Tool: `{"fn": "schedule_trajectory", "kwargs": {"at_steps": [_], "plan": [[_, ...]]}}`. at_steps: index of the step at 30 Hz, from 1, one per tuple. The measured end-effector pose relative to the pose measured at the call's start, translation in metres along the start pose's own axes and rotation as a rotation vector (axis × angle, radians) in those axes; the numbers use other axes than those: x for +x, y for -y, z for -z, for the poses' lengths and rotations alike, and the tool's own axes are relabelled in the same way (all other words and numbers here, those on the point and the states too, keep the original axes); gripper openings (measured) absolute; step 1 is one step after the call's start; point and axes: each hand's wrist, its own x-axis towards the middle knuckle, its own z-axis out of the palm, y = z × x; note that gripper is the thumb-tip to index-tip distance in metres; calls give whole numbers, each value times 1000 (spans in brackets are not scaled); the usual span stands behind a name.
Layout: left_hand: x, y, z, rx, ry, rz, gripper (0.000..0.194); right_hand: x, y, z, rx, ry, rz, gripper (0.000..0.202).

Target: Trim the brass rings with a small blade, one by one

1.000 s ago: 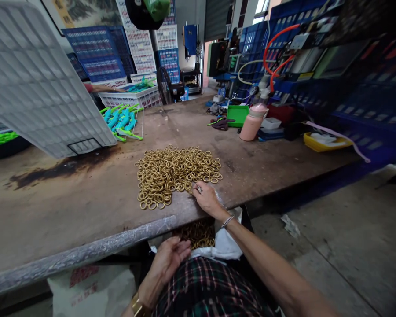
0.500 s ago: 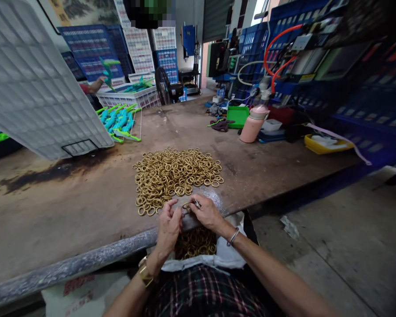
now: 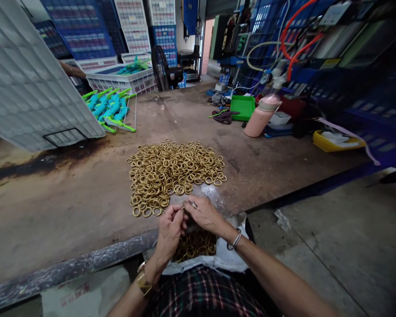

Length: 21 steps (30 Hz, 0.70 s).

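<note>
My left hand (image 3: 170,230) is closed in a pinch at the table's front edge, its thumb and forefinger on a brass-coloured ring (image 3: 184,208) that my fingers mostly hide. My right hand (image 3: 207,215) meets it from the right, fingers closed. A small silvery metal piece (image 3: 193,204) sticks out between its thumb and forefinger; its kind is too small to tell. Just beyond both hands, a pile of brass-coloured rings (image 3: 174,167) lies spread on the worn table (image 3: 92,198). Below my hands, more rings (image 3: 198,245) fill an open white sack (image 3: 229,253) at my lap.
A white plastic crate (image 3: 42,75) leans at the left beside turquoise and green plastic parts (image 3: 110,108). Across the table are a green tray (image 3: 243,108), a pink bottle (image 3: 261,118) and a yellow tray (image 3: 336,141). Behind the crate shows another person's arm (image 3: 71,69).
My left thumb and forefinger have closed on the ring that showed at my right fingertips. The view has tipped downward slightly. The other person's hand has gone behind the leaning crate.
</note>
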Motion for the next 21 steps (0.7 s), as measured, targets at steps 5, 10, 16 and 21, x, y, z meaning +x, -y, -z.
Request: {"fn": "schedule_trajectory", "kwargs": {"at_steps": [5, 10, 16, 21], "plan": [[1, 2, 2, -58, 74, 40, 31, 1, 0, -2, 95, 11, 6, 27], [1, -1, 3, -275, 134, 139, 32, 3, -4, -4, 31, -44, -20, 25], [0, -1, 0, -323, 114, 106, 31, -5, -9, -3, -312, 33, 24, 18], [0, 5, 2, -246, 134, 45, 28, -11, -3, -3, -430, 107, 52, 23]]}}
